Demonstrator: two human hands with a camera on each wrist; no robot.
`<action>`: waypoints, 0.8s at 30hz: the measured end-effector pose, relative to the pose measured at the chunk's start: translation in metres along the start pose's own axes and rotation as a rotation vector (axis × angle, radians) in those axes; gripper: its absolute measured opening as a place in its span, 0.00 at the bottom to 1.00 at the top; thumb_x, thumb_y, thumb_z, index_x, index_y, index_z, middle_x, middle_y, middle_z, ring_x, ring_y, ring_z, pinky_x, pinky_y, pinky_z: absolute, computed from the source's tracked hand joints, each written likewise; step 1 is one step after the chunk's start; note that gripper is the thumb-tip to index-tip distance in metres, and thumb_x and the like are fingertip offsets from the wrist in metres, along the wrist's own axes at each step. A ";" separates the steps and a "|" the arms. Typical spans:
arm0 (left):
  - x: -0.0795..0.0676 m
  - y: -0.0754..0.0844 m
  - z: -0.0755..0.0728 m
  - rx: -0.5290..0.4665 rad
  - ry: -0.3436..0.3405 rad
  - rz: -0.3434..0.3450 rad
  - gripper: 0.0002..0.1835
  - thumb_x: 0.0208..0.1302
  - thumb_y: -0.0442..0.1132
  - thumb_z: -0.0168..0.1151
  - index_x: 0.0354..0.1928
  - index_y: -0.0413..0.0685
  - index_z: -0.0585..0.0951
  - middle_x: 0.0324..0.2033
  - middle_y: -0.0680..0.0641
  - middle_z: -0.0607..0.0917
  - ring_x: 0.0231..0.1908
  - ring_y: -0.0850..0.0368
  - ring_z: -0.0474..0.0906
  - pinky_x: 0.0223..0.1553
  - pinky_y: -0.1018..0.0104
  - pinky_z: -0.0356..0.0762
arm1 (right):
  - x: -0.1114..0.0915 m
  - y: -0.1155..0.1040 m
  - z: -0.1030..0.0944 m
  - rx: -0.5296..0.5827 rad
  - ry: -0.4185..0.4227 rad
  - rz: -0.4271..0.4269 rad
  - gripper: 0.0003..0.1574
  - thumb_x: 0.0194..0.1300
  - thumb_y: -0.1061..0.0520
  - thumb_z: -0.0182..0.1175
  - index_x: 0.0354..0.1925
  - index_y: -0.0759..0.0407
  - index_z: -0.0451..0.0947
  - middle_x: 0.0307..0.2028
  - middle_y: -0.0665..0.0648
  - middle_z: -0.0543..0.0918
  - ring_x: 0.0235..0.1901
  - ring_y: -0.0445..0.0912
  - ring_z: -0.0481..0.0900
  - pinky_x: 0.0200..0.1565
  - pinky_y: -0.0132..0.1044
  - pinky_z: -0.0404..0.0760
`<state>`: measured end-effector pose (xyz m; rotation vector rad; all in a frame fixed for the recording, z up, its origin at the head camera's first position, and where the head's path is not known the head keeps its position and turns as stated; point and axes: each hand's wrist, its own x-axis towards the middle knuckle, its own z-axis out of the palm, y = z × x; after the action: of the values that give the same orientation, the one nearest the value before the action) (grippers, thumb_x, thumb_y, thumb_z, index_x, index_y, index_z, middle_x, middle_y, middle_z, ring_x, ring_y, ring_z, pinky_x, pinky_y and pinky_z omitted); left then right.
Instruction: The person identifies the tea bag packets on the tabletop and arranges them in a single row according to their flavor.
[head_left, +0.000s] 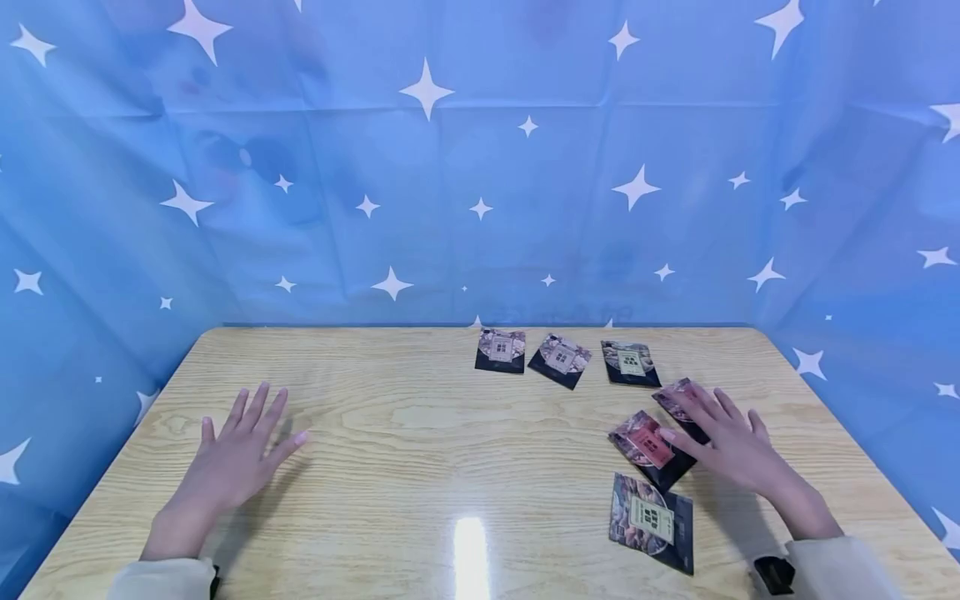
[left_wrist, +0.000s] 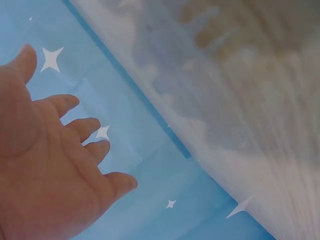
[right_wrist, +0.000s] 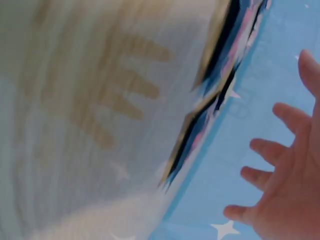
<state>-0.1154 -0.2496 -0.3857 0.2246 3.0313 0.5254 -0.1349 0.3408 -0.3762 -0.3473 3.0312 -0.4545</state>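
Note:
My left hand (head_left: pixel 236 462) is held over the left side of the wooden table with its fingers spread and nothing in it. In the left wrist view its palm and straight fingers show plainly. On the right, my right hand (head_left: pixel 731 442) has its fingers spread too and holds nothing. It overlaps a dark packet (head_left: pixel 678 400) in the head view, partly hiding it. Its thumb reaches across the edge of a packet with a red label (head_left: pixel 651 446). Nearer the front lies a larger-looking packet with a pale yellow label (head_left: pixel 652 521).
Along the back edge of the table (head_left: pixel 360 500) lie a packet with a mauve label (head_left: pixel 501 350), a tilted similar packet (head_left: pixel 560 360) and a packet with a pale green label (head_left: pixel 630 362). A blue star-patterned cloth (head_left: pixel 480 158) hangs behind and at both sides.

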 end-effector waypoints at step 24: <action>0.014 0.007 0.003 -0.197 -0.029 0.137 0.41 0.67 0.55 0.47 0.70 0.36 0.45 0.67 0.29 0.44 0.66 0.32 0.34 0.56 0.32 0.33 | 0.003 0.034 -0.008 0.268 -0.070 -0.002 0.40 0.66 0.45 0.52 0.66 0.68 0.54 0.60 0.78 0.59 0.55 0.75 0.57 0.45 0.67 0.63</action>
<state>-0.1283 -0.2401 -0.3865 0.4274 2.9233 0.8168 -0.1455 0.3738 -0.3786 -0.3408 2.8516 -0.8186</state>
